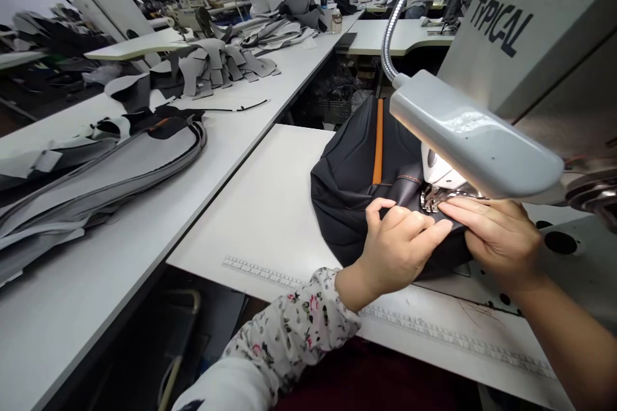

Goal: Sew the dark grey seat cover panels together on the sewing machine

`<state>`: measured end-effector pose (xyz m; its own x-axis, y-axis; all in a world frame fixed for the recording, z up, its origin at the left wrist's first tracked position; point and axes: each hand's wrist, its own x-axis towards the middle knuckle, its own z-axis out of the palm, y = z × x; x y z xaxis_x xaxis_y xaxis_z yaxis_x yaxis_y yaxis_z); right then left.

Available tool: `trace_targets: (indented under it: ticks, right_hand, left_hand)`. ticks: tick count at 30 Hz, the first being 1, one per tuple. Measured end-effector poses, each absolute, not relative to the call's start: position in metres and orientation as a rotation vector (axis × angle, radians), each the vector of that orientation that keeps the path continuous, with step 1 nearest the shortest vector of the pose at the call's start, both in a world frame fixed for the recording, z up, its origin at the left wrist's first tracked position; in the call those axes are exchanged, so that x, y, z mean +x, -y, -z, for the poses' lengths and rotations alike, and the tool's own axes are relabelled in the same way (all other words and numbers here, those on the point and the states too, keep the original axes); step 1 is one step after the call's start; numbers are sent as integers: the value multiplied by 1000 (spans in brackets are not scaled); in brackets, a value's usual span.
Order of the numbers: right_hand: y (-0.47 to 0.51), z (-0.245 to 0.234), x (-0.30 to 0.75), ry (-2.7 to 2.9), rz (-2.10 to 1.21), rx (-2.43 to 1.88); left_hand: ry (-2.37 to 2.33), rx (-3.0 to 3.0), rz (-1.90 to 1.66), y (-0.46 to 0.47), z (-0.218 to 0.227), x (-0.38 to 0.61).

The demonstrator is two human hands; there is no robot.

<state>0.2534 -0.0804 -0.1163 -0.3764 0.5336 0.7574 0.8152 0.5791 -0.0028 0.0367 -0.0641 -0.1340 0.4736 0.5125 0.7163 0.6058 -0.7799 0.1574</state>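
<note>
A black leather-like cover (344,173) with an orange strip (378,141) lies bunched on the sewing machine table, under the presser foot (429,198). My left hand (398,247) is closed on the cover's near side, just left of the foot, its fingers curled and the thumb pointing right. Close against the foot's right side, my right hand (504,237) lies with fingers stretched out, pressing on the material. The needle's tip is not discernible. Part of the cover is hidden behind my hands and the lamp head (475,135).
The sewing machine body (520,19) rises at right, and a flexible lamp neck (402,9) arches above. A ruler strip (260,271) runs along the table's near edge. At left, a long white table (231,141) bears grey cut pieces (216,67) and a sewn grey-black panel (125,170).
</note>
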Motion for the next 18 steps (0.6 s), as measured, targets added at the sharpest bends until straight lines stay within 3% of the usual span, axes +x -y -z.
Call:
trace_targets:
  ticks: [8,12,16,18]
  right_hand:
    - [129,113,204,1907,460,-1231]
    - [178,149,143,1708,-307,-1127]
    - [180,197,128,1527,-667,-1320]
    - [171,211,132,1464,-705,-1400]
  left_hand:
    - [898,-2541,1522,59,129,42]
    - [730,-2748,1484,51,124,25]
    - [612,-3001,1143,9,126,-37]
    - [956,-2999,614,-30,134,-69]
